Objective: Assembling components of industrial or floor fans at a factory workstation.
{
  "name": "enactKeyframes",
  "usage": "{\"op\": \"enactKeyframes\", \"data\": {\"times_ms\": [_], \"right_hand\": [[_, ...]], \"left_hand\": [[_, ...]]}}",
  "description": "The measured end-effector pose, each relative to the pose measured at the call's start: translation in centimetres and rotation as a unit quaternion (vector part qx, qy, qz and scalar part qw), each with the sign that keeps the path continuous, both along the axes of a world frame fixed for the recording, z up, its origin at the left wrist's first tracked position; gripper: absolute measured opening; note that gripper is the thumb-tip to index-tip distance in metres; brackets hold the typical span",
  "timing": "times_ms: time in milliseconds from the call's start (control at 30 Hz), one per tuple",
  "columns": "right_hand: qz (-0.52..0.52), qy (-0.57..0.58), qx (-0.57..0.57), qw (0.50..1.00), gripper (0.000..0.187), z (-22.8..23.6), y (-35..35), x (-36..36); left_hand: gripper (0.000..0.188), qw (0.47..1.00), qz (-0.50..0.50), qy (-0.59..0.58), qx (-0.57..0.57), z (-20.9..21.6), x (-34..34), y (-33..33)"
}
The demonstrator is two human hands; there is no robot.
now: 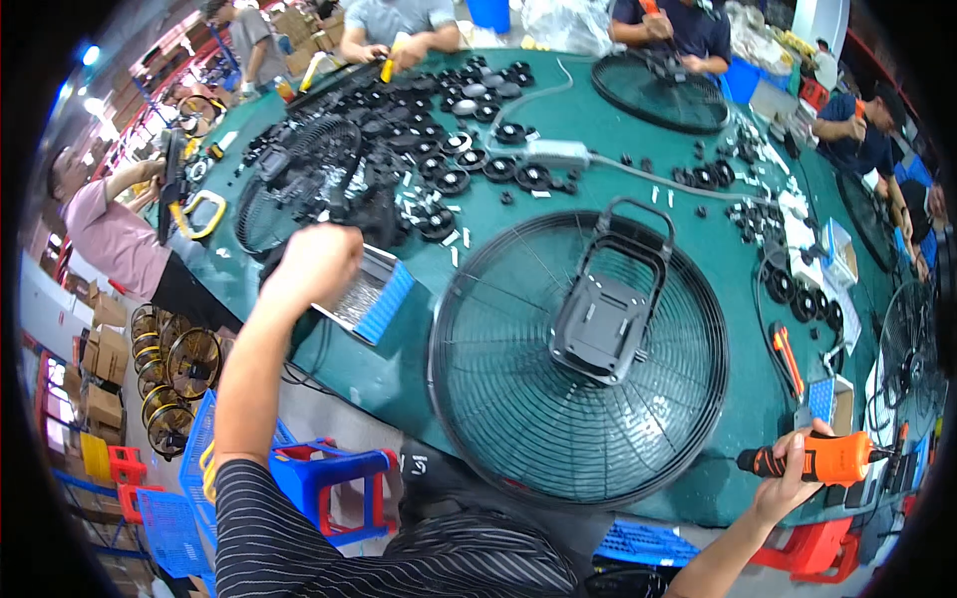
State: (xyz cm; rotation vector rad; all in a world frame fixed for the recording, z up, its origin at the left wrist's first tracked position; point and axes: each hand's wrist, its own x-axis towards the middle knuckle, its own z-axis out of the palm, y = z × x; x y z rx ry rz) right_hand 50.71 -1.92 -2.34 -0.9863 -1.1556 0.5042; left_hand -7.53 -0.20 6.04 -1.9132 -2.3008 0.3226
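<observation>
A: What's at the left?
B: The left hand (324,261) curls over a shallow box (387,311) with a blue side and small, shiny metal pieces (359,300) inside.
A: Further across?
B: A round fan guard (498,374) of thin dark wire rings lies on the smooth green table (414,364), before the person; a boxy black housing (603,324) with a looped handle sits on it. Far right, the right hand (786,488) is wrapped around an orange-and-black power tool (839,459).
A: Any writing?
B: Pale marks below the table's edge, too unclear to read.
A: What's hidden?
B: The box's upper-left corner, and the left fingertips; I can't tell whether they pinch anything.
</observation>
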Motion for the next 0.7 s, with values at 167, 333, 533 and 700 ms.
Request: {"op": "enactKeyframes", "data": {"times_ms": [167, 333, 533, 700], "right_hand": [[-0.009, -0.013, -0.006, 1.0, 0.033, -1.0, 0.6, -0.3], [-0.029, -0.009, 0.004, 1.0, 0.034, -0.9, 0.5, -0.7], [-0.016, 0.003, 0.002, 1.0, 0.032, -0.8, -0.6, 0.3], [-0.027, 0.014, -0.002, 1.0, 0.031, 0.2, -2.0, 0.5]], "left_hand": [[0.022, 0.987, 0.036, -0.053, -0.148, -6.2, -3.6, -1.4], [0.014, 0.987, 0.031, -0.121, -0.106, -7.8, -5.5, -1.8], [0.008, 0.985, 0.018, -0.157, -0.074, -8.5, -5.5, -2.2], [0.017, 0.992, 0.007, -0.123, 0.002, -7.5, -4.7, -2.1]]}}
